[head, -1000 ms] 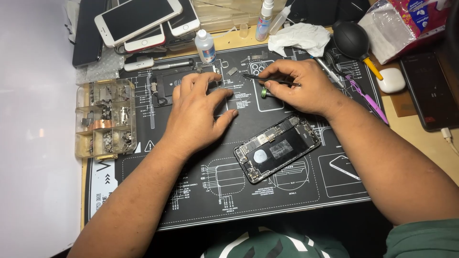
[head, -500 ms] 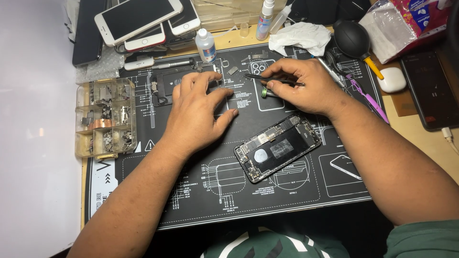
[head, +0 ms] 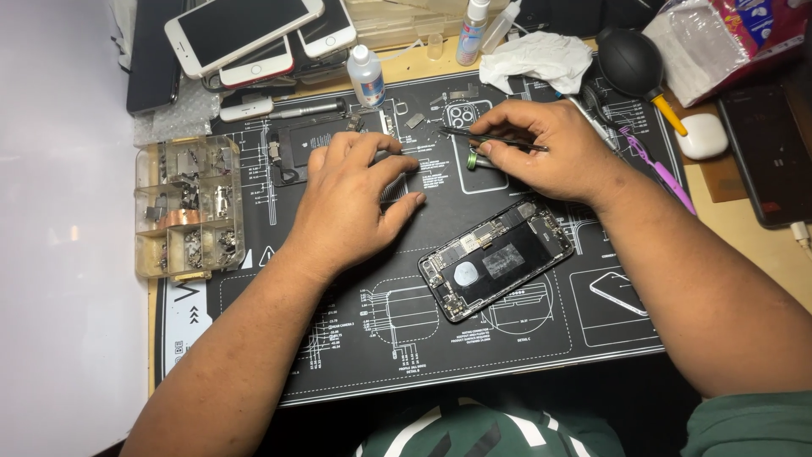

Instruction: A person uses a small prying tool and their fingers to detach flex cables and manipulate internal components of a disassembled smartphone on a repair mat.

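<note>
Head view. The opened phone (head: 496, 258) lies back-off on the black repair mat (head: 338, 355), internals exposed and reassembly, by appearance, not yet done. The right hand (head: 554, 152) pinches tweezers (head: 491, 137) beside a small green tool (head: 479, 160); the left hand (head: 355, 199) rests fingers-down on the mat, gripping nothing visible. A compartmented parts box (head: 188, 207), spare phones (head: 241, 30) and a blower (head: 630, 61) surround the wooden bench.

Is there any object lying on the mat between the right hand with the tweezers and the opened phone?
Nothing visible does. The right hand holds the tweezers above the opened phone, and only bare black mat shows between them. A small green-tipped tool lies under the hand, to the side of that path.
</note>
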